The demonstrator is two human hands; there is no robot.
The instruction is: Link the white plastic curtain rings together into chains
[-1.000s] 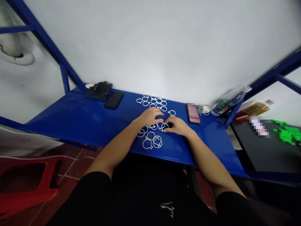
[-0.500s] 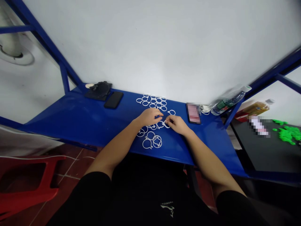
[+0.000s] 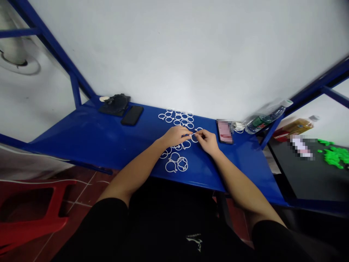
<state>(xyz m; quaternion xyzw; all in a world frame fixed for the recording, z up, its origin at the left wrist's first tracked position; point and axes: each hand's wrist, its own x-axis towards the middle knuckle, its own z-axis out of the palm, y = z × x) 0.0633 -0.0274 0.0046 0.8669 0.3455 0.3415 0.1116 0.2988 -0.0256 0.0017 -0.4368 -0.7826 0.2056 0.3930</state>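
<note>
A: "The white tabbed ring (image 3: 192,139) has moved up to mid-frame, pinched in the right hand (image 3: 208,141)."
B: "Lying left of that pinch, beside the left hand (image 3: 176,136), whose grip is unclear."

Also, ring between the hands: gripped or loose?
Gripped: right hand pinches the white ring at its edge. Left hand: cannot tell.

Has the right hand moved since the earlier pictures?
Yes: the right hand has moved slightly toward the white wall, away from the front edge of the blue table.
</note>
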